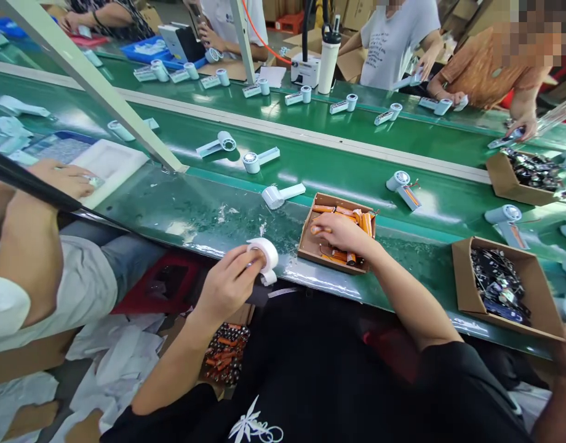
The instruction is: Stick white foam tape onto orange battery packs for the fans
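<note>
My left hand point(232, 280) grips a white roll of tape point(269, 255), its fingers curled through and around the ring, just past the table's near edge. Over a small cardboard box point(306, 246), my right hand point(341, 232) has its fingers drawn together. Whether a battery is pinched in them I cannot make out. Orange cylindrical batteries point(363, 220) with thin wires lie in that box, mostly along its far and right sides. Beyond the box and to its left, a pale blue handheld fan body point(283, 195) rests on the green surface.
More fan bodies point(400, 184) lie along the green conveyor point(320, 147). On the right stands a carton of small dark parts point(499, 289). A co-worker's hand point(61, 178) is at a white foam tray point(121, 163) on the left. A slanted metal post point(103, 92) rises there. Other people sit opposite.
</note>
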`<state>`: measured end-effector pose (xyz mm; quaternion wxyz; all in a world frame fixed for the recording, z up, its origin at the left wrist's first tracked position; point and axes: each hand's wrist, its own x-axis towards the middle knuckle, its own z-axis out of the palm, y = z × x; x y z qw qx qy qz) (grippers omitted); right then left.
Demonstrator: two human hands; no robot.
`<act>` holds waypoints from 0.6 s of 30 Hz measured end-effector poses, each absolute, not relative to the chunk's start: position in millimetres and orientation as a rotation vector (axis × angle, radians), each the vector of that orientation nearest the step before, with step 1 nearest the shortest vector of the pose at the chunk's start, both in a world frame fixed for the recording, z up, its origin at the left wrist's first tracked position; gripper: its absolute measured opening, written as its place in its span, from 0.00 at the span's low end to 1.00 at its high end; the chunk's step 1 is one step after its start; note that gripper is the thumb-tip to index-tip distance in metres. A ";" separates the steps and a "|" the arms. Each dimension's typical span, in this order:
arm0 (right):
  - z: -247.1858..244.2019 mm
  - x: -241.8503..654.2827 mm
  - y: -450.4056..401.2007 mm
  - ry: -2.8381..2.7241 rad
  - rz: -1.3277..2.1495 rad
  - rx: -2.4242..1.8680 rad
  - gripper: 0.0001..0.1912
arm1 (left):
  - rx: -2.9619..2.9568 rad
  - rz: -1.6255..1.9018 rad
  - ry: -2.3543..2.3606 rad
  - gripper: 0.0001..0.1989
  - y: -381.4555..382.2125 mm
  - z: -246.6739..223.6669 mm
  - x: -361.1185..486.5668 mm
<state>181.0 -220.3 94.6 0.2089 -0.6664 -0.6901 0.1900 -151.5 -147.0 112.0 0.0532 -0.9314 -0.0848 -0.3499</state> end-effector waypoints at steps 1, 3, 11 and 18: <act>95.9 180.0 -225.3 -1.729 0.534 -1.756 0.16 | -2.857 -1.052 -0.225 0.17 -150.7 111.0 -146.2; 99.5 173.3 -241.5 -1.298 0.553 -1.485 0.19 | -2.917 -1.023 -0.162 0.16 -158.2 107.1 -137.7; 103.4 108.3 -308.3 -0.810 0.465 -1.187 0.17 | -2.979 -0.673 0.194 0.12 -180.6 105.3 -111.6; 77.7 84.2 -332.4 -0.826 0.331 -1.371 0.10 | -2.891 -0.569 0.314 0.08 -183.1 123.3 -96.6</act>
